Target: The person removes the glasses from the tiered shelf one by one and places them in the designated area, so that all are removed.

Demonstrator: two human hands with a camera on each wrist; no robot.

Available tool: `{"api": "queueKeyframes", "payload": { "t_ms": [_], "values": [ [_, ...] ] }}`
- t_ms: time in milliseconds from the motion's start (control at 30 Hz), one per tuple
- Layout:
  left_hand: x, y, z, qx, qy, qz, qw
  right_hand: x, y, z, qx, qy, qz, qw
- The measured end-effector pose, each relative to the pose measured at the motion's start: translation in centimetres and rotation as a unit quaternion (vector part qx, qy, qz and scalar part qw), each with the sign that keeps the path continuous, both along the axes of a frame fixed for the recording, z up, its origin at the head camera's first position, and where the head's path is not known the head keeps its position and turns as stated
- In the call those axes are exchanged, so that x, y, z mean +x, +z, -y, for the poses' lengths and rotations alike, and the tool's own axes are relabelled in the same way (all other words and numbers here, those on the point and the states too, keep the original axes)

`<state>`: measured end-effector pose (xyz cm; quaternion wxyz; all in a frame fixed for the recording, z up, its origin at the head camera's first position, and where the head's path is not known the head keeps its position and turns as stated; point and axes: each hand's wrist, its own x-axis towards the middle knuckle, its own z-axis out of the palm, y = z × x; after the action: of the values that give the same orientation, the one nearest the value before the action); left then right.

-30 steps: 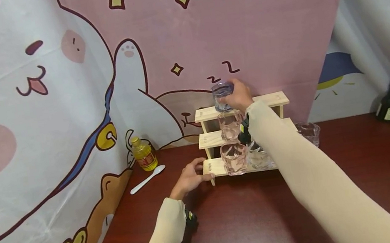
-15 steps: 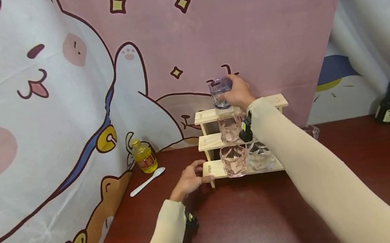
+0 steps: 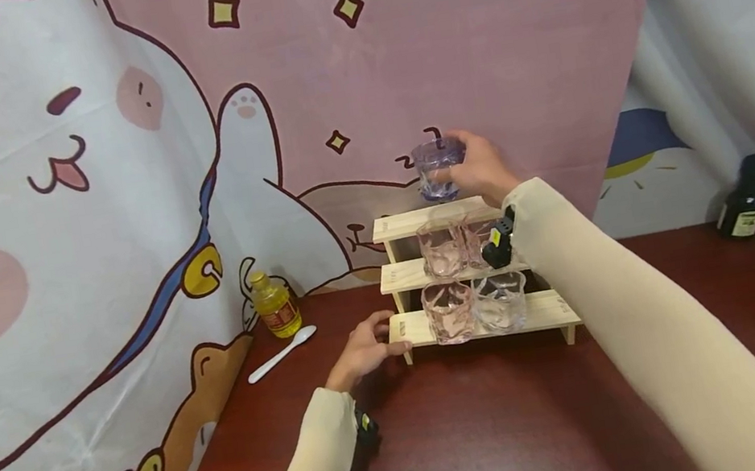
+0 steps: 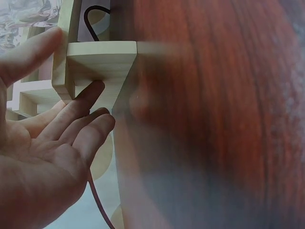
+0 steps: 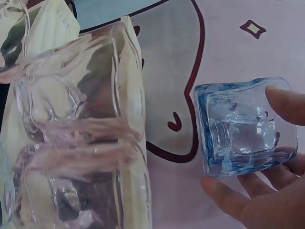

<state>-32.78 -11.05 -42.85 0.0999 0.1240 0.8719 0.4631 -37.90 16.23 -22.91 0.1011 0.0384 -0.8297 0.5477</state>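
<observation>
My right hand (image 3: 482, 167) holds a blue-tinted glass tumbler (image 5: 245, 129) between thumb and fingers, apart from the top shelf and just above it. Below is a three-tier wooden rack (image 3: 555, 308). On its middle tier stand two pinkish glasses, the left one (image 3: 442, 252) plainer to see, the other partly behind my wrist. The lowest tier bears a pink glass (image 3: 450, 316) and a clear glass (image 3: 501, 306), side by side. My left hand (image 3: 362, 347) grips the left end of the lowest tier, thumb on the board (image 4: 74, 24) and fingers under it.
Left of the rack, a yellow bottle (image 3: 276, 308) and a white spoon (image 3: 282, 355) are on the dark red table (image 3: 480, 432). A dark bottle (image 3: 743, 209) stands far right. A printed cloth (image 3: 503, 46) hangs close behind the rack.
My right hand has lifted the blue glass off the top shelf and shifted it a little to the right. My left hand keeps its hold on the rack.
</observation>
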Motion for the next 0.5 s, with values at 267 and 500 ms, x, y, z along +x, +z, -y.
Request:
{"api": "queueKeyframes", "payload": {
  "t_ms": [267,500],
  "values": [
    [-0.1,-0.2,0.0,0.002,-0.001,0.006,1.0000,1.6,1.0,-1.4,-0.011,0.012,0.019,0.9997],
    [-0.1,-0.2,-0.1,0.012,0.007,0.008,0.9999,3.0,1.3,-2.6,0.004,0.025,0.012,0.9996]
  ]
}}
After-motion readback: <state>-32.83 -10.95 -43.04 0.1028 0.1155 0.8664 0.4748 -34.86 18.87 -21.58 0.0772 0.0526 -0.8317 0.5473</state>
